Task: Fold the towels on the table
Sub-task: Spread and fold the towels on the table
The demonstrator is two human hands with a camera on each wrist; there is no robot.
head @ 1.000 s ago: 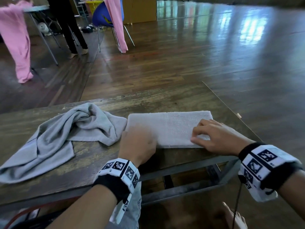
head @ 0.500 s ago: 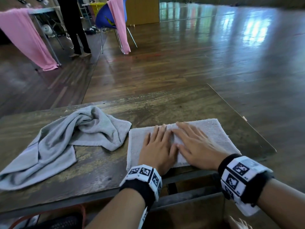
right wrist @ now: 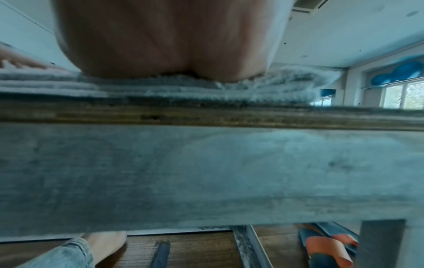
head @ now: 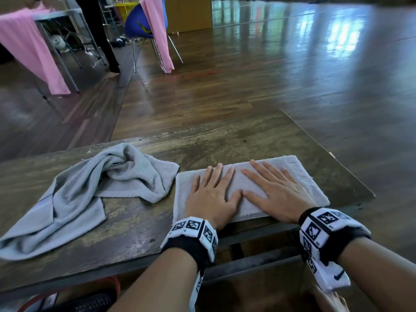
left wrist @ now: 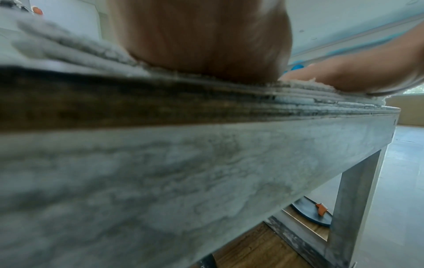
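A folded light grey towel (head: 304,176) lies as a flat rectangle at the near right of the wooden table (head: 236,136). My left hand (head: 211,192) and right hand (head: 274,190) both lie flat on it, fingers straight and spread, thumbs nearly touching, pressing it down. A second grey towel (head: 90,188) lies crumpled and unfolded to the left. In the left wrist view my palm (left wrist: 201,39) sits on the towel's layered edge (left wrist: 298,101). In the right wrist view the heel of my right hand (right wrist: 165,39) rests on the towel (right wrist: 263,85) above the table's front rail.
The table's right edge (head: 333,154) runs close beside the folded towel. Beyond it stretches a wooden floor, with a blue chair (head: 144,21), pink cloths (head: 38,50) over another table and a standing person's legs (head: 99,30) far left. Slippers (right wrist: 328,248) lie under the table.
My hands went from gripping the towel's ends to lying flat side by side on its middle. In the last half second they stayed pressed there.
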